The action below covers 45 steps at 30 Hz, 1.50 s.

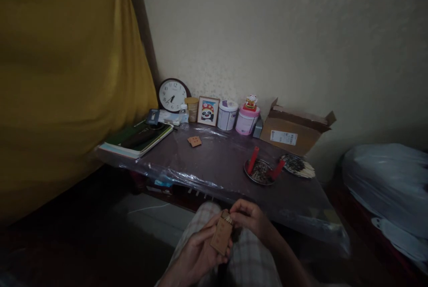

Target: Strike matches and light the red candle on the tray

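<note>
My left hand [199, 251] is wrapped round a brown cardboard matchbox [221, 235], held tilted above my lap. At its upper end the box is open, and pale matchsticks [228, 219] show there. The thumb and forefinger of my right hand [252, 218] pinch together right at that open end; what lies between them is too small to make out. On the table, two red candles [253, 160] stand in a round metal dish [259, 181] with dark bits, one upright and one leaning. More brown matchboxes [194, 141] lie farther back.
A plastic-covered table [214, 162] spans the front. A second dish [294, 164] holds dark bits and pale sticks. Along the wall stand a clock [173, 95], picture frame [207, 111], two tubs [228, 116] and a cardboard box [297, 129]. Books [137, 140] lie left, beside a yellow curtain [67, 77].
</note>
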Each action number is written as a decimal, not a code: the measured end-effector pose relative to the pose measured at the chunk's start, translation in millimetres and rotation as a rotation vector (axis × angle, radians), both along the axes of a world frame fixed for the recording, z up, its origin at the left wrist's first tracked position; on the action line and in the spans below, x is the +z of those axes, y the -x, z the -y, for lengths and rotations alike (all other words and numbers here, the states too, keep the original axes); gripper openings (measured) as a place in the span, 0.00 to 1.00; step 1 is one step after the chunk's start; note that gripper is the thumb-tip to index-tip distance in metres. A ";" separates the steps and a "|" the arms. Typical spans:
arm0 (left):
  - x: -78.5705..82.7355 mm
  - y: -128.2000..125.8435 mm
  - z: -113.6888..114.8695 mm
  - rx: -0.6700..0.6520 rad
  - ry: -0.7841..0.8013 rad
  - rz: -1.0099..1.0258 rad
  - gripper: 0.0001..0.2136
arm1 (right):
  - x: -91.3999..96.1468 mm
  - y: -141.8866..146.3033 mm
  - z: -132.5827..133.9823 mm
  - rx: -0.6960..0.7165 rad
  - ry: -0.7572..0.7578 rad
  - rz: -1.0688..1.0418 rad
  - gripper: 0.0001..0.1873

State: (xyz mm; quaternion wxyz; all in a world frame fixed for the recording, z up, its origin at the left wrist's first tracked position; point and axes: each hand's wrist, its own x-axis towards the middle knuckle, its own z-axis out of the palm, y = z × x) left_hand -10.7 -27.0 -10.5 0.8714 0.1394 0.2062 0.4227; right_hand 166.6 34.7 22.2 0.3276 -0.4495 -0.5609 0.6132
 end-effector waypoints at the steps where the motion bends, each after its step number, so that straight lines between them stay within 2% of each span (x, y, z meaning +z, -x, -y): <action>1: 0.1 -0.2 -0.1 0.004 -0.002 -0.004 0.17 | 0.3 0.2 0.1 -0.010 0.016 -0.011 0.15; 9: 9.1 -0.9 -1.2 -0.006 -0.043 0.011 0.22 | 4.8 -3.4 0.9 -0.014 0.016 -0.088 0.09; 14: 13.1 0.0 -0.6 -0.030 -0.033 -0.005 0.25 | 5.9 -5.7 0.9 -0.082 0.151 -0.313 0.09; 16: 11.9 0.2 -0.7 -0.039 -0.033 -0.003 0.27 | 4.1 -6.7 0.2 -0.114 0.161 -0.399 0.09; 19: 10.8 0.1 -0.8 -0.036 -0.042 0.004 0.26 | -0.5 -8.5 -0.9 -0.147 0.139 -0.489 0.10; 22: 12.1 0.1 -1.1 -0.030 -0.052 0.021 0.25 | -2.2 -9.1 -0.5 -0.182 0.130 -0.479 0.10; 27: 12.8 1.6 -2.4 -0.005 -0.052 0.008 0.23 | 5.7 -4.9 4.7 -0.269 0.040 -0.427 0.12; 32: 12.5 2.3 -5.8 0.006 -0.066 0.010 0.25 | 13.6 -0.5 9.2 -0.326 -0.057 -0.486 0.11; 37: 19.8 1.4 -10.0 0.020 -0.068 0.025 0.26 | 17.5 0.4 7.5 -0.486 -0.120 -0.528 0.13; 45: 30.9 -3.3 -17.2 0.059 -0.102 0.030 0.24 | 22.5 1.0 0.0 -0.634 -0.178 -0.467 0.13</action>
